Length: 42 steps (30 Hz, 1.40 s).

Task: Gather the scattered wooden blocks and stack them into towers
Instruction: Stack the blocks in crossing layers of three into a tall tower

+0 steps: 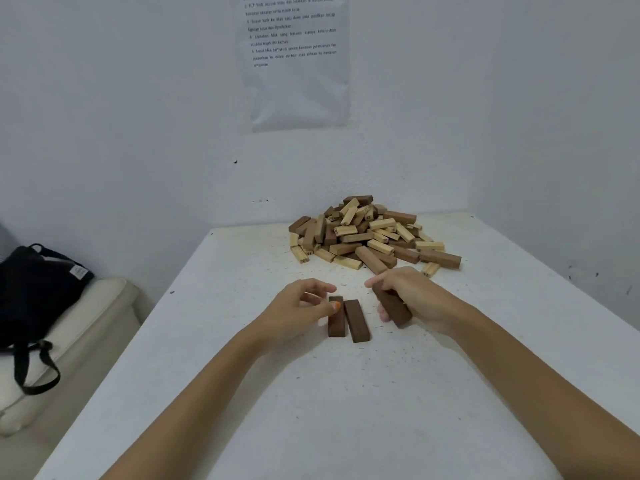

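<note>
First layer of a tower being laid, third dark block in hand.

Head view: nearer the person than the block pile point(372, 233) at the far edge of the white table point(242, 393), two dark blocks point(348, 319) lay flat, side by side and almost touching. The left hand point(298, 306) pinched the left one between thumb and fingers, apparently nudging it square. The right hand point(412, 296), just right of the pair, was closed around a third dark block point(393, 306), held tilted and seemingly clear of the tabletop. Judged from this, the next move called for laying that block flat against the pair's right side, ends aligned, without knocking the others apart.
</note>
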{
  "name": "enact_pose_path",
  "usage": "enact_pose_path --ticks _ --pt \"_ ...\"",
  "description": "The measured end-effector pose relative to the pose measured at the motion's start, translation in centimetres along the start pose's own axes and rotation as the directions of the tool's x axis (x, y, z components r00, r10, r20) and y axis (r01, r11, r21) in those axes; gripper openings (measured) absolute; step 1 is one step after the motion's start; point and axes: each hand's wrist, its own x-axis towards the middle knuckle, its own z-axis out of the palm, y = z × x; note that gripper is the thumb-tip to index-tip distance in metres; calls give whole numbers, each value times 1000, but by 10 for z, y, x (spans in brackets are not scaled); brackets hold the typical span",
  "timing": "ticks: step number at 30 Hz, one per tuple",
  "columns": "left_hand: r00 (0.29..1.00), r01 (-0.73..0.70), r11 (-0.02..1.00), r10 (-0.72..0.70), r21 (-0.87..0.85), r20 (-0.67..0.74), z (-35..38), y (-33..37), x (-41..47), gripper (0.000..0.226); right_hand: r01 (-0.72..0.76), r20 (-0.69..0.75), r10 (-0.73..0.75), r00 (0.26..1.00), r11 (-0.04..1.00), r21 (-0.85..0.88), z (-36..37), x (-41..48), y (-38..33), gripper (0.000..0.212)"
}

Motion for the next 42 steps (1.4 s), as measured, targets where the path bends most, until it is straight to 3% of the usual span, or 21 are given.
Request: enact_pose_path --ticks 5,10,14,18,23,34,42 --pt "967 -99 969 41 227 250 -8 -5 -3 75 123 14 -122 992 988 -93 -10 -1 2 21" --pt "974 -182 958 144 222 175 -2 -11 -2 75 168 90 -149 985 952 -257 -14 2 8 10" --pt "974 -204 959 178 197 142 3 -12 -3 73 220 221 -148 964 910 -351 -23 -3 3 36" --pt "974 -212 963 195 165 113 6 -13 -3 70 290 365 -86 927 782 -552 -28 -12 -2 64" --pt "980 -198 973 193 116 56 8 -13 -5 69 375 391 -164 906 739 -560 -23 -10 2 79" --pt "976 -208 970 199 123 86 2 -9 -6 70 473 333 -335 881 633 -613 -18 7 15 70" --pt "981 -189 974 181 125 68 -4 -16 -2 71 529 282 -448 849 699 -482 -12 13 23 72"
